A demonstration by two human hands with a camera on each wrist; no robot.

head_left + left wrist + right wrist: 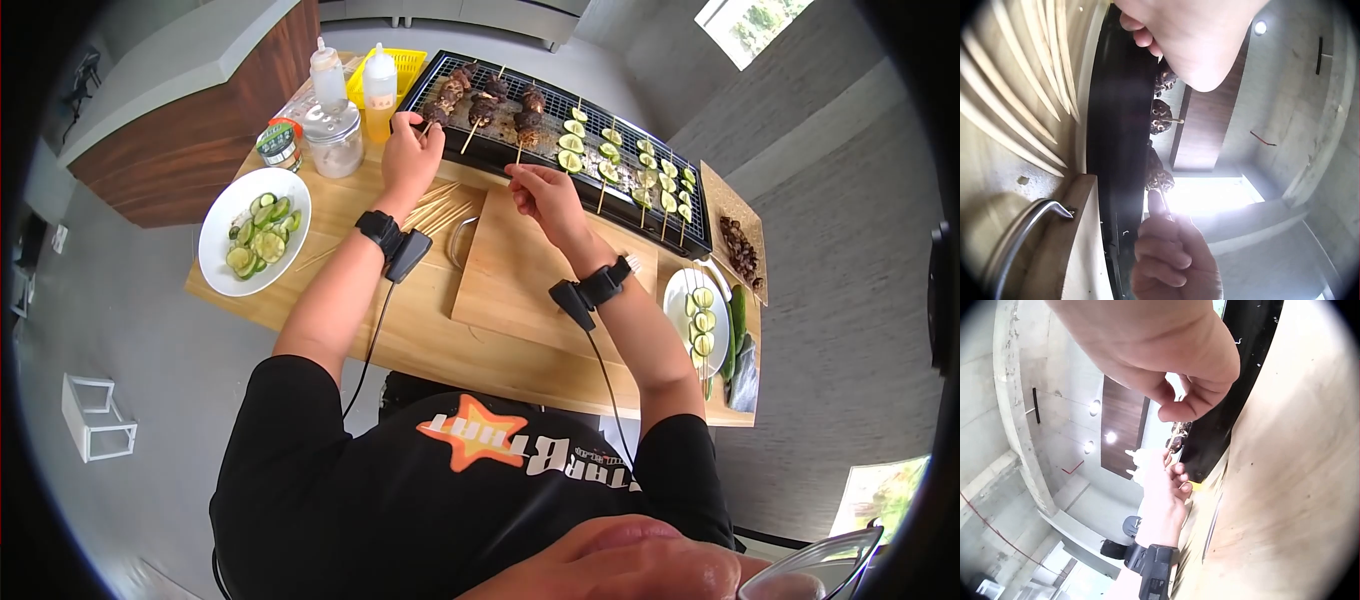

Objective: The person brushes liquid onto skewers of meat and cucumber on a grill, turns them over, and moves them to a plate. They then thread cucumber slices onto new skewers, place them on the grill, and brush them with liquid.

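Note:
At the front edge of the black grill (590,192), the left hand (411,160) pinches the stick of the leftmost dark meat skewer (452,92). The right hand (548,200) pinches the stick end of the third meat skewer (530,112); in the left wrist view this hand (1175,256) has its fingers curled in. Between the hands lies another meat skewer (486,104), untouched. The skewers of green slices (571,143) lie on the grill to the right. In the right wrist view the left hand (1169,487) shows beyond the right hand (1166,369).
A wooden board (530,270) and bare sticks (436,212) lie before the grill. Bottles (379,82), a jar (333,142) and a plate of slices (211,240) stand left. At right are another plate (680,300), cucumbers (738,315) and a tray (712,190).

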